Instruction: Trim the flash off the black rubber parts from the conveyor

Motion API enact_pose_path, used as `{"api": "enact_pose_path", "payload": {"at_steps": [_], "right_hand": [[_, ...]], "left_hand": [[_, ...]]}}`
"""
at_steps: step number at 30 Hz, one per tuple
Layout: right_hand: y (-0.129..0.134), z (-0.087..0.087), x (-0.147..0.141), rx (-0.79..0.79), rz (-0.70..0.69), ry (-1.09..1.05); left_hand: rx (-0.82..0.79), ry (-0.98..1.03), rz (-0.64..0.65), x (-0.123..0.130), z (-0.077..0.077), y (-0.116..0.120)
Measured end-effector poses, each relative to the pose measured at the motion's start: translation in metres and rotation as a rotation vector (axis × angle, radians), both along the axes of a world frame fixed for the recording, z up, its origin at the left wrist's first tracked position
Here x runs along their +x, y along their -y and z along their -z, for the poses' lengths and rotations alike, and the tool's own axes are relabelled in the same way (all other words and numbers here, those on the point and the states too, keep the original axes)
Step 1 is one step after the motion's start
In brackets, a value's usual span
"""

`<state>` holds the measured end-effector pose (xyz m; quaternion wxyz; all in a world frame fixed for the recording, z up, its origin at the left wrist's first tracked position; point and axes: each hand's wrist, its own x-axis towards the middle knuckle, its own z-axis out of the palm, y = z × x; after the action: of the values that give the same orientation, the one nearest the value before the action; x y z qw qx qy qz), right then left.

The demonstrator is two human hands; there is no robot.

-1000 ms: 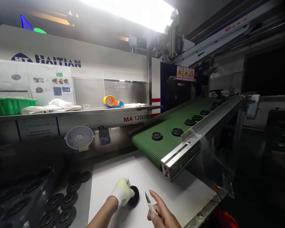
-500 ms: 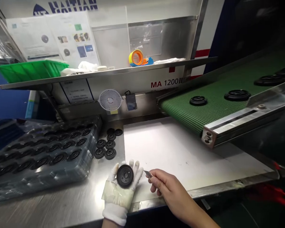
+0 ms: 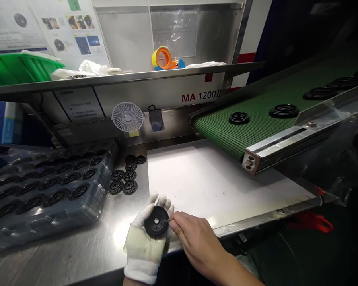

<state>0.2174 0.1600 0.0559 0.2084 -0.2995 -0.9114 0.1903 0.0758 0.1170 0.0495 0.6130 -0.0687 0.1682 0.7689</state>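
Note:
My left hand (image 3: 144, 246), in a white cotton glove, cradles a black moulded rubber disc (image 3: 156, 221) with a central hole, its fingers curling up behind the rim. My right hand (image 3: 197, 242) is bare and pinches a small trimming knife (image 3: 167, 220) close to the disc's face. Only the thin blade tip shows, and the fingers hide the handle. The tip is at or very near the disc, though I cannot tell whether they touch.
A white sheet (image 3: 197, 178) lies on the steel table (image 3: 89, 234) beneath the end of a green conveyor belt (image 3: 241, 131) carrying several black discs. More discs stand in a small group (image 3: 123, 178) beside a grey tray (image 3: 47, 190) holding rows of them.
The view has tilted down and settled. The disc is now lifted in my left palm, with its face up, and my right hand has closed in, bringing the blade to it.

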Motion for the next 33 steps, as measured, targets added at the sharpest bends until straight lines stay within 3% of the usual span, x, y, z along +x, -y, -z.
{"api": "enact_pose_path", "payload": {"at_steps": [5, 11, 18, 24, 26, 30, 33], "right_hand": [[0.001, 0.006, -0.001, 0.045, 0.058, 0.002], [0.005, 0.019, -0.008, 0.123, 0.163, 0.017], [0.019, 0.031, -0.015, 0.15, 0.196, 0.029], [0.025, 0.033, -0.022, 0.116, 0.165, -0.001], [0.024, 0.033, -0.021, 0.09, 0.148, -0.018], [0.018, 0.029, -0.018, 0.041, 0.111, -0.046], [0.016, 0.029, -0.016, 0.027, 0.138, -0.071]], "left_hand": [[-0.026, -0.032, -0.076, 0.007, -0.005, -0.005], [-0.044, -0.031, -0.143, 0.011, -0.001, -0.01], [-0.123, -0.073, -0.229, 0.011, -0.001, -0.013], [-0.101, -0.086, -0.278, 0.009, 0.003, -0.015], [-0.057, -0.14, -0.23, 0.006, 0.003, -0.01], [0.018, -0.205, -0.014, -0.002, 0.001, 0.003], [0.013, -0.189, -0.032, -0.005, 0.001, 0.005]]}}
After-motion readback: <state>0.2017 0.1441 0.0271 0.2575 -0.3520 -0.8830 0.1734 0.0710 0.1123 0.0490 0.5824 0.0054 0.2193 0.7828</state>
